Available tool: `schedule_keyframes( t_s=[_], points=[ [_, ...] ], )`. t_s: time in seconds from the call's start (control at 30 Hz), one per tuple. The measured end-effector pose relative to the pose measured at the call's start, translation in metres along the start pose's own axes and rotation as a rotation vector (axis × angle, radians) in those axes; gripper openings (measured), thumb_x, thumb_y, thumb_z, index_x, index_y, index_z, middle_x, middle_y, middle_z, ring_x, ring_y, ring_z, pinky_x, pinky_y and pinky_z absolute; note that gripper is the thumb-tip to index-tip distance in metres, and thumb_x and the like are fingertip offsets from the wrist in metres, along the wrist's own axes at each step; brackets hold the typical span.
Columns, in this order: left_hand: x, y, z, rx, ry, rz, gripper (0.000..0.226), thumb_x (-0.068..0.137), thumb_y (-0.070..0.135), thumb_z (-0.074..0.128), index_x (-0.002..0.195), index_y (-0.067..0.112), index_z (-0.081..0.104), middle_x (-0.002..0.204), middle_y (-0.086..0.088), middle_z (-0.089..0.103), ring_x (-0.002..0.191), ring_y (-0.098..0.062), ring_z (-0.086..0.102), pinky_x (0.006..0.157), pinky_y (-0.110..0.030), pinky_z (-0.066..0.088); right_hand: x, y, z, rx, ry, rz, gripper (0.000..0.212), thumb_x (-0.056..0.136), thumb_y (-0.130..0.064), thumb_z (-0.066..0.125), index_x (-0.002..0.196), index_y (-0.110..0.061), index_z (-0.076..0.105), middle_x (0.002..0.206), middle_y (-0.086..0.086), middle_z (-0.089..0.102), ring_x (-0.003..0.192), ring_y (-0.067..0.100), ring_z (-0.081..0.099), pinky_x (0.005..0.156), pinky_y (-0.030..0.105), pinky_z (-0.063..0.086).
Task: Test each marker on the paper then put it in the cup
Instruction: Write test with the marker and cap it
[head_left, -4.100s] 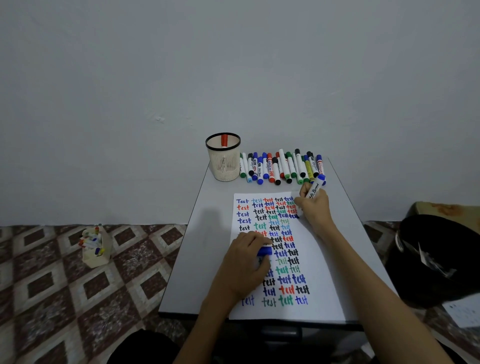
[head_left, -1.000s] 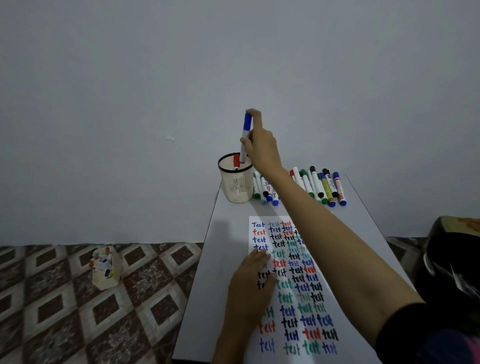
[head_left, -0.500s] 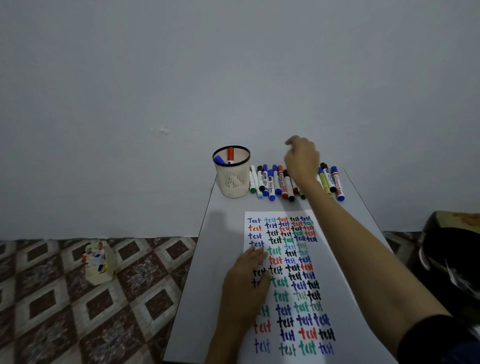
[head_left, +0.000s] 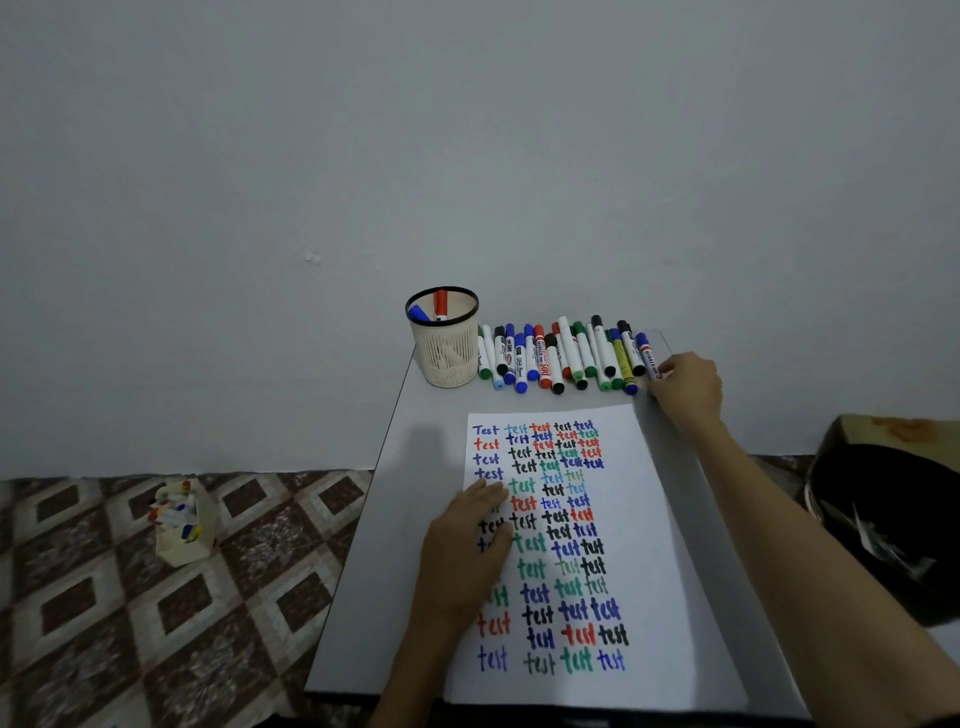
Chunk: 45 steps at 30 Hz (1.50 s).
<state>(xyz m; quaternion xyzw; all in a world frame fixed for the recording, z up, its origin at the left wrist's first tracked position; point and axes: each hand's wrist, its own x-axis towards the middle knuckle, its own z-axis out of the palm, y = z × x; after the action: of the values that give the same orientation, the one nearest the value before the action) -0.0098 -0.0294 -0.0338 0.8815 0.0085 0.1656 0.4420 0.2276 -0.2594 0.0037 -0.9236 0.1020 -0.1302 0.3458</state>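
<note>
A white sheet of paper (head_left: 644, 499) covered with coloured "test" words lies on the grey table (head_left: 410, 467). My left hand (head_left: 465, 545) rests flat on the paper's left side. A beige mesh cup (head_left: 442, 345) with a black rim stands at the back, holding a blue marker (head_left: 418, 314) and a red marker (head_left: 441, 304). A row of several markers (head_left: 561, 356) lies to the right of the cup. My right hand (head_left: 688, 387) is at the row's right end, its fingertips on the rightmost blue-capped marker (head_left: 647, 353).
On the tiled floor to the left stands a small beige box (head_left: 182, 525) holding several markers. A dark bag or bin (head_left: 883, 519) sits to the right of the table. A plain wall rises right behind the table's back edge.
My right hand let the blue marker go into the cup, then moved right along the row to its right end. My left hand has stayed flat on the paper.
</note>
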Motion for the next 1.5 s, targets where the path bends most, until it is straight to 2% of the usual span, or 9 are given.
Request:
schedule_keyframes(
  t_s=[0.13,0.2,0.33,0.5,0.63,0.77,0.87,1.1,1.5],
  points=[
    [0.001,0.001,-0.001,0.017,0.016,0.004,0.041,0.086,0.012,0.065,0.126,0.014,0.057,0.127,0.011,0.047,0.124,-0.005,0.041,0.110,-0.031,0.033,-0.015,-0.001,-0.013,0.470,0.238,0.137,0.025,0.084,-0.012,0.069,0.107,-0.003,0.071,0.102,0.016,0.069,0.083,0.027,0.066,0.078,0.036,0.056],
    [0.000,0.002,-0.001,0.014,0.017,0.003,0.041,0.085,0.011,0.065,0.125,0.012,0.057,0.127,0.008,0.049,0.124,-0.007,0.042,0.110,-0.033,0.034,-0.029,-0.006,-0.022,0.747,0.323,0.126,0.022,0.083,-0.008,0.066,0.105,-0.006,0.070,0.105,0.015,0.066,0.083,0.028,0.069,0.074,0.039,0.060],
    [-0.001,-0.001,0.001,-0.012,0.024,-0.004,0.040,0.085,0.015,0.066,0.125,0.014,0.058,0.131,-0.003,0.055,0.122,-0.017,0.051,0.103,-0.043,0.043,-0.089,-0.022,-0.048,1.091,0.308,0.039,0.013,0.092,-0.015,0.063,0.104,-0.010,0.064,0.103,0.011,0.063,0.080,0.013,0.067,0.067,0.028,0.060],
    [-0.004,0.005,-0.001,-0.026,0.042,0.072,0.056,0.083,0.054,0.059,0.132,0.029,0.048,0.133,0.012,0.050,0.119,-0.007,0.052,0.096,-0.033,0.049,-0.167,-0.015,-0.053,1.123,-0.076,-0.093,0.016,0.099,-0.020,0.048,0.098,-0.007,0.057,0.088,0.011,0.064,0.071,0.018,0.066,0.058,0.027,0.059],
    [-0.011,0.017,-0.002,0.002,-0.043,0.184,0.051,0.085,0.057,0.052,0.130,0.033,0.046,0.126,0.021,0.048,0.115,0.001,0.050,0.092,-0.022,0.046,-0.203,-0.015,-0.048,1.143,-0.331,-0.101,0.021,0.099,-0.020,0.047,0.100,-0.001,0.055,0.084,0.017,0.067,0.066,0.026,0.067,0.054,0.030,0.059],
    [-0.016,0.021,0.000,0.083,-0.058,0.282,0.040,0.095,0.044,0.035,0.118,0.019,0.057,0.107,0.005,0.059,0.094,-0.004,0.057,0.080,-0.020,0.050,-0.215,-0.018,-0.045,1.202,-0.404,-0.067,0.023,0.092,-0.021,0.057,0.100,0.000,0.055,0.083,0.020,0.065,0.064,0.026,0.062,0.053,0.029,0.055],
    [-0.017,0.022,0.001,0.129,-0.105,0.303,0.040,0.098,0.044,0.027,0.117,0.020,0.053,0.108,0.007,0.054,0.094,-0.004,0.055,0.078,-0.016,0.049,-0.219,-0.017,-0.040,1.214,-0.474,-0.018,0.021,0.086,-0.005,0.065,0.102,0.004,0.055,0.077,0.015,0.065,0.061,0.024,0.060,0.053,0.028,0.054],
    [-0.018,0.026,0.001,0.057,-0.195,0.147,0.022,0.101,0.029,0.034,0.118,0.023,0.046,0.107,0.007,0.056,0.089,-0.006,0.061,0.073,-0.018,0.052,-0.229,-0.018,-0.033,1.250,-0.498,0.006,0.035,0.078,-0.017,0.069,0.107,-0.002,0.055,0.090,0.021,0.071,0.070,0.030,0.067,0.060,0.032,0.059],
    [-0.019,0.029,-0.001,0.119,-0.234,0.270,0.036,0.097,0.041,0.033,0.116,0.018,0.052,0.077,0.014,0.055,0.065,-0.002,0.060,0.060,-0.015,0.050,-0.230,-0.014,-0.031,1.274,-0.587,-0.057,0.032,0.084,-0.014,0.065,0.109,0.000,0.051,0.077,0.012,0.068,0.063,0.020,0.063,0.059,0.028,0.054]
  ],
)
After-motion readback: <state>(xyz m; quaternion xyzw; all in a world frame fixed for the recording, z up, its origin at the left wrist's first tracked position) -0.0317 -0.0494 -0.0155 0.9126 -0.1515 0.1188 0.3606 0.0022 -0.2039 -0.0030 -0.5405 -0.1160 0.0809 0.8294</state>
